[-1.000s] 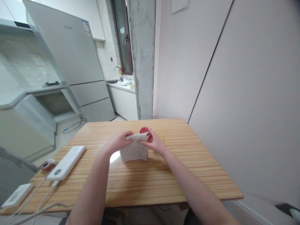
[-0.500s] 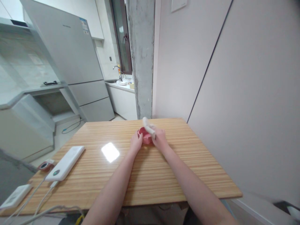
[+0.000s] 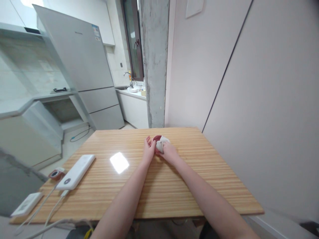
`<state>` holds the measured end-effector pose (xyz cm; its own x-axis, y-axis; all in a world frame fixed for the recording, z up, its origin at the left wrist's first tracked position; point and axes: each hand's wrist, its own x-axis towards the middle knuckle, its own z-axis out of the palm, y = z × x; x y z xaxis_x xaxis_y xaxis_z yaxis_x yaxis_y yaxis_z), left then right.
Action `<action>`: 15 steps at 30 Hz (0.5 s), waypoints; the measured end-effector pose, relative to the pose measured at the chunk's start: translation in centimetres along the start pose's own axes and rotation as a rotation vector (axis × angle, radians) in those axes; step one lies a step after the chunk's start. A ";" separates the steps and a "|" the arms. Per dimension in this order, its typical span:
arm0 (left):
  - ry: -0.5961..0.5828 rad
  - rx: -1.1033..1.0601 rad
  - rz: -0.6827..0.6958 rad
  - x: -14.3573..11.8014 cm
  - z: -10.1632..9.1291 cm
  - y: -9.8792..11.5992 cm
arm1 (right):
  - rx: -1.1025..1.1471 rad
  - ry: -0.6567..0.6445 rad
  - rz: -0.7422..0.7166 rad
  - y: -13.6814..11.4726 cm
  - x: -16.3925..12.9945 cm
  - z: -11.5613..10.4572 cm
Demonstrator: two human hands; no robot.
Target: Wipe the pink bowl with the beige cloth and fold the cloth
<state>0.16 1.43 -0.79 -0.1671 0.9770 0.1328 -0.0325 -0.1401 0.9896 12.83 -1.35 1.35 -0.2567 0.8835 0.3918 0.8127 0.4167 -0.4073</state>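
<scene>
"Near the far edge of the counter (image 3: 99, 179), about midway across, the red bowl (image 3: 157, 138) sits between your hands, and the pale grey cloth (image 3: 161, 145) is bunched over its mouth."

"What does each hand have?"

"Your right hand (image 3: 170, 153) grasps the cloth, pressing it at the bowl. Your left hand (image 3: 149, 151) is at the other side, fingers parted, thumb against the rim; whether it truly pinches the wall, I can't tell you."

"How will they handle?"

"Expect the cloth to be light and limp: you'd do best gathering it in a thick fold, since one corner alone would flop. The bowl looks light and stiff. Its material isn't clear, so treat it as breakable and perhaps smooth enough to skid. Hold it by the wall, thumb inside the rim, fingers outside."

"Any writing?"

"Nothing you can read from here. The refrigerator (image 3: 74, 63) carries a small dark wordmark and a blue-and-white sticker (image 3: 96, 32), both too small. The white power bank (image 3: 77, 171) shows a round dark mark, and the white box (image 3: 27, 204) at the near left corner has illegible print."
</scene>
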 end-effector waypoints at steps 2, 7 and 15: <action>-0.010 -0.162 -0.078 -0.8 1.3 0.3 | 0.010 0.069 0.023 0.1 -0.4 0.0; -0.068 -0.297 -0.059 -1.5 2.1 0.8 | 0.050 0.132 -0.025 -0.8 -0.8 0.5; 0.123 0.039 0.092 0.7 -1.4 0.8 | 0.109 -0.043 -0.249 0.2 -0.2 -0.3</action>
<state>-1.35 1.74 0.02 -0.2867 0.9331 0.2172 0.0258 -0.2191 0.9754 13.21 -1.49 1.46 -0.4655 0.7581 0.4567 0.6613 0.6409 -0.3898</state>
